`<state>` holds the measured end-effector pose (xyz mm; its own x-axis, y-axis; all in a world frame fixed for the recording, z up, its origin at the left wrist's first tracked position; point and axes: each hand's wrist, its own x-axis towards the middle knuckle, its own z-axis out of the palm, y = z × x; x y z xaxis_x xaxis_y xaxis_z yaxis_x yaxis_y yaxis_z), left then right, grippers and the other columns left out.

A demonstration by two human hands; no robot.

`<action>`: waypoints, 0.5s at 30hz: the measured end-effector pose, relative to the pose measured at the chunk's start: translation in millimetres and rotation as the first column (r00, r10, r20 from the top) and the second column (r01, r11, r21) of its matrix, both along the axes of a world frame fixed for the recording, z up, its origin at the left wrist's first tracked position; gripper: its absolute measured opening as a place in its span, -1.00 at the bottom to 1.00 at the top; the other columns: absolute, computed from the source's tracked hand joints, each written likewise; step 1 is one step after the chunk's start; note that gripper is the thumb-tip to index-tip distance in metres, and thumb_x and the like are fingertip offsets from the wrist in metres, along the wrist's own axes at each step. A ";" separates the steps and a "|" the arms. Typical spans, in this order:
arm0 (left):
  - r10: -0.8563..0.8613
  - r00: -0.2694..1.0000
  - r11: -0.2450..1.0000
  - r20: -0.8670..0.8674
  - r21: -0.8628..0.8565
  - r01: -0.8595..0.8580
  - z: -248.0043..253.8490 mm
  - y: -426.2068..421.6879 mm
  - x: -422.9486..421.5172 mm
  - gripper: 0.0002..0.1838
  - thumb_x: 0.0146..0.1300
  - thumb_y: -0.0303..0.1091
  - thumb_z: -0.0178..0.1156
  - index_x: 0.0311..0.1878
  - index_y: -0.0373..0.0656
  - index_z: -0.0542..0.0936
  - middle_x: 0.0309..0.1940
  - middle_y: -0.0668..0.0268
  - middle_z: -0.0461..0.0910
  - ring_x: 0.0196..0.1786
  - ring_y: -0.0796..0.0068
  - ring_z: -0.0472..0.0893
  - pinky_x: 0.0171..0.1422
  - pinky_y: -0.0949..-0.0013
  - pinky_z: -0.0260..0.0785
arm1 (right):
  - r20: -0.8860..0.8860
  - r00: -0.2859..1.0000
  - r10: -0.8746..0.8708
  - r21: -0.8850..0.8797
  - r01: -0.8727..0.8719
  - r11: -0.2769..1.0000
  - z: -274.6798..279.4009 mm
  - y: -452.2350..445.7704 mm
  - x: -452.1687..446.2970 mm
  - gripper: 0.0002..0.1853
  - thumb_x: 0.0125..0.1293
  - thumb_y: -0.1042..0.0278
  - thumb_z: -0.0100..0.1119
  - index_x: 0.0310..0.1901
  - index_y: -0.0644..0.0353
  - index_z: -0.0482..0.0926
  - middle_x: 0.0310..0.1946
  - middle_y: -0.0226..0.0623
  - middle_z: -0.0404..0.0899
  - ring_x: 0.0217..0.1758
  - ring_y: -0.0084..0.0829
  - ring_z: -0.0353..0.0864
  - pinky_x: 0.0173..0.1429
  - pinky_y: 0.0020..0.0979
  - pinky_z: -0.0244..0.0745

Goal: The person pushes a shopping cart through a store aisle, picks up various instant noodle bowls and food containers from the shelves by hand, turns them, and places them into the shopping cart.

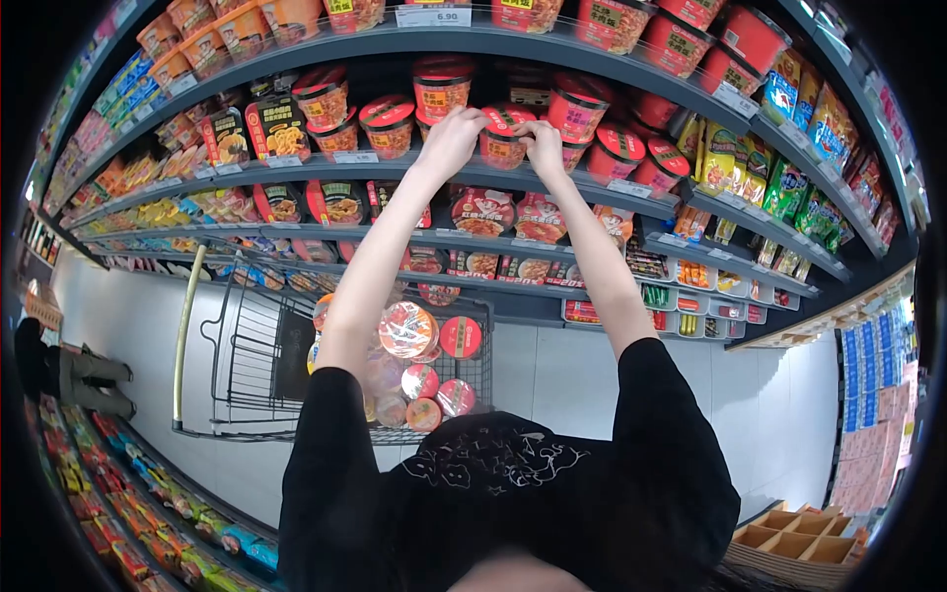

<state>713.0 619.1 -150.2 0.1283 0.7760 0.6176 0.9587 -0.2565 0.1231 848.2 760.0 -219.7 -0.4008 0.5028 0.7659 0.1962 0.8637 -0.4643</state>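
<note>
Both my arms reach forward to a shelf of instant meals. A red-lidded instant-meal tub (504,151) stands between my hands on the middle shelf. My left hand (454,141) has its bent fingers at the left side of the tub's lid. On the other side, my right hand (543,150) grips the lid's right edge with fingertips close together. Stacked tubs (443,87) rise just behind my left hand, and another stack (577,107) is to the right of my right hand.
A wire shopping cart (258,340) stands below on the left, holding several round tubs (461,337). Snack bags (725,158) hang to the right. Another person's legs (94,380) show at far left. A wooden divided crate (794,538) is at lower right.
</note>
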 end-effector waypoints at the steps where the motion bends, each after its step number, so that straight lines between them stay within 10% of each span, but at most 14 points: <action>1: 0.011 0.994 1.000 -0.111 0.011 -0.009 -3.5 16.9 -3.4 -0.65 -0.02 -0.58 0.03 -0.08 -0.22 0.46 -0.09 0.14 0.48 -0.01 0.19 0.44 0.01 0.24 0.34 | -0.010 1.000 0.024 -0.067 -0.024 0.997 0.4 0.2 -1.1 -0.82 -0.21 0.75 0.08 -0.50 0.30 0.52 -0.42 -0.22 0.58 -0.27 -0.20 0.53 -0.14 -0.31 0.43; 4: 0.052 0.970 0.995 -0.238 -0.075 -0.072 -14.6 42.9 -2.9 -0.61 -0.02 -0.58 0.00 -0.04 -0.20 0.43 -0.05 0.12 0.45 -0.02 0.19 0.46 -0.04 0.23 0.38 | -0.010 0.997 0.072 -0.140 -0.073 0.987 2.5 6.7 -0.8 -0.83 -0.21 0.79 0.05 -0.51 0.34 0.49 -0.41 -0.19 0.59 -0.26 -0.20 0.55 -0.17 -0.33 0.45; 5: 0.129 0.935 0.867 -0.330 -0.420 -0.268 -14.6 51.0 -0.5 -0.57 -0.03 -0.56 -0.01 0.01 -0.21 0.40 0.00 0.10 0.42 -0.06 0.17 0.49 -0.08 0.21 0.41 | -0.012 0.993 0.120 -0.163 -0.120 0.979 2.4 8.8 -0.2 -0.83 -0.21 0.79 0.05 -0.51 0.35 0.49 -0.42 -0.18 0.59 -0.27 -0.22 0.57 -0.18 -0.36 0.46; 11: 0.115 0.983 0.959 -0.142 -0.244 -0.147 -58.9 39.1 -5.6 -0.40 -0.04 -0.58 -0.03 0.18 -0.13 0.24 0.15 0.05 0.24 -0.06 0.10 0.48 -0.08 0.17 0.40 | 0.018 0.979 0.202 -0.244 -0.191 0.951 3.9 19.1 2.7 -0.82 -0.13 0.79 -0.02 -0.46 0.34 0.49 -0.37 -0.20 0.60 -0.23 -0.34 0.59 -0.15 -0.43 0.45; 15: 0.028 0.983 0.996 0.182 -0.085 -0.012 -74.3 -14.8 10.9 -0.37 0.02 -0.54 0.00 0.23 -0.03 0.16 0.24 0.12 0.11 0.02 0.01 0.39 -0.01 0.16 0.34 | -0.168 0.986 -0.018 0.071 0.031 0.997 -7.2 -26.9 17.2 -0.67 -0.05 0.70 -0.03 -0.19 0.22 0.47 -0.20 -0.10 0.50 -0.07 -0.15 0.46 0.03 -0.30 0.34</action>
<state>724.0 604.3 -224.5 0.0029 0.8270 0.5622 0.9227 -0.2190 0.3174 865.4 733.1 -226.9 -0.2525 0.4513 0.8559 0.1428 0.8923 -0.4283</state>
